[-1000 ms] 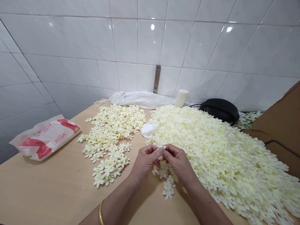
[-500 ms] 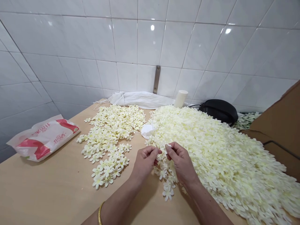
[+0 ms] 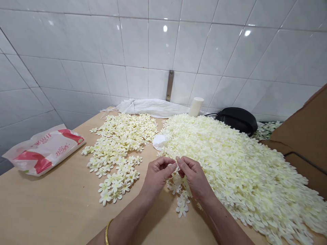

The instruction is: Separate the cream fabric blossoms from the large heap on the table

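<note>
My left hand (image 3: 157, 175) and my right hand (image 3: 194, 177) meet fingertip to fingertip over the wooden table (image 3: 51, 207), pinching a small cream fabric flower (image 3: 176, 162) between them. A large heap of the same cream flowers (image 3: 230, 160) spreads to the right of my hands. A flatter spread of separated flowers (image 3: 120, 149) lies to the left. A few loose flowers (image 3: 182, 206) lie under my wrists. A gold bangle (image 3: 107, 231) sits on my left wrist.
A red and white plastic packet (image 3: 42, 149) lies at the left edge. At the back by the tiled wall lie a white cloth bag (image 3: 153, 107), a cream roll (image 3: 196, 106) and a black pouch (image 3: 237, 119). A brown cardboard box (image 3: 304, 136) stands at the right.
My fingertips parted slightly half a second ago and have closed together again on the flower. The view has shifted a little to the right.
</note>
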The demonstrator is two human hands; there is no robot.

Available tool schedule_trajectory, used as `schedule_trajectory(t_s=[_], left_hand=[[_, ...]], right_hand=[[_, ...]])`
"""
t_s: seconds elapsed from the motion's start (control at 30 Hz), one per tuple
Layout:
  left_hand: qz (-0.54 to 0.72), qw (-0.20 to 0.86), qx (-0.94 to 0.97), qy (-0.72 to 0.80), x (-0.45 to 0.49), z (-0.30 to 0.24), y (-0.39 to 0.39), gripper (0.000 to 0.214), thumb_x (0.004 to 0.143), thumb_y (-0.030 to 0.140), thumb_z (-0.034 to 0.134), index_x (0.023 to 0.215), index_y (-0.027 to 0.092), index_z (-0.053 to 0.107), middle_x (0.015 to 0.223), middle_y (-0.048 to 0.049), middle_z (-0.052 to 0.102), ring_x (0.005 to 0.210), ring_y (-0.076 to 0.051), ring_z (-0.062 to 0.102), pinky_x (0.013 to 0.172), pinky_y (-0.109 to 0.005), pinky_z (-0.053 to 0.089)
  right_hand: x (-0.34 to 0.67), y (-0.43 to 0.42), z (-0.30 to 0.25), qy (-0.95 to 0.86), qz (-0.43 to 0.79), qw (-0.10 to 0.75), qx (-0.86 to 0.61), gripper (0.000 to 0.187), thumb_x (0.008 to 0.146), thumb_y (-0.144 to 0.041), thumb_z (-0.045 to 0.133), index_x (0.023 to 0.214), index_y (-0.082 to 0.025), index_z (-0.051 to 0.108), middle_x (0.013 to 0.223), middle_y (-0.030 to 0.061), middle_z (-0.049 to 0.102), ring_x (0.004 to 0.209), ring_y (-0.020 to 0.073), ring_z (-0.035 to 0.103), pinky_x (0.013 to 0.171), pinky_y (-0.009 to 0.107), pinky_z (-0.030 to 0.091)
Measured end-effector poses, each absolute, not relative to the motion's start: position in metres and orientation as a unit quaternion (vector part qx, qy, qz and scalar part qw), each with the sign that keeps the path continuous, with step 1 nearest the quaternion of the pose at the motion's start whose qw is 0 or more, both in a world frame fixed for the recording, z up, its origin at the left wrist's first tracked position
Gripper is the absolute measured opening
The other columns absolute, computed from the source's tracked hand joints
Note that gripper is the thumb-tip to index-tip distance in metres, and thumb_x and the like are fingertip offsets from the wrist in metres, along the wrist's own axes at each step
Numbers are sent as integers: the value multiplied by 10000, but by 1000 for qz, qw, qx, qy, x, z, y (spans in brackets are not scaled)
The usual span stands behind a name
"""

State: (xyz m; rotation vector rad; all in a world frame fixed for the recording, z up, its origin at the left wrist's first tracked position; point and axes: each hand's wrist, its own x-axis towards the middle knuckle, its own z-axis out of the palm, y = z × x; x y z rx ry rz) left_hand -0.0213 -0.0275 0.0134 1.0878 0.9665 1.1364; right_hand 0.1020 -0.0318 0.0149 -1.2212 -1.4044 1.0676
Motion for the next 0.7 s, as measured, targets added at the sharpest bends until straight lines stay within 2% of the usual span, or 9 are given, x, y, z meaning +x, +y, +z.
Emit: schedule_trajectory(t_s=[0.17,0.37,0.57,0.7], left_hand=[[508,547,506,432,-22,13,-28,184,656,297,610,672,114,588,668,-15,498,589,-84,413,571,-208,366],[501,611,441,425,-23,11,-26,206,619,307,609,635,122,519,556,7,489,525,-87,445,530,-208,357],[527,612,387,445,-24,12,-25,169,574,264,613,594,125,520,541,30,469,489,-56,406,507,-187,365],[537,619,352,452,-25,12,-23,167,557,255,625,586,122,529,522,37,459,467,-49,402,497,-183,366]], right_hand=[[101,-30,13,-555,474,487,-480,429,791,-488,485,551,-148,383,501,-32,354,507,82,317,512,223,272],[103,-30,15,-530,566,450,-443,357,730,-444,579,624,-142,419,553,-23,420,541,82,354,526,211,290],[108,-29,20,-623,474,399,-478,320,762,-404,538,619,-146,415,550,-28,368,525,81,319,494,214,274],[111,-30,25,-643,372,408,-531,295,781,-380,498,614,-146,430,541,-25,371,496,80,318,457,208,269]])
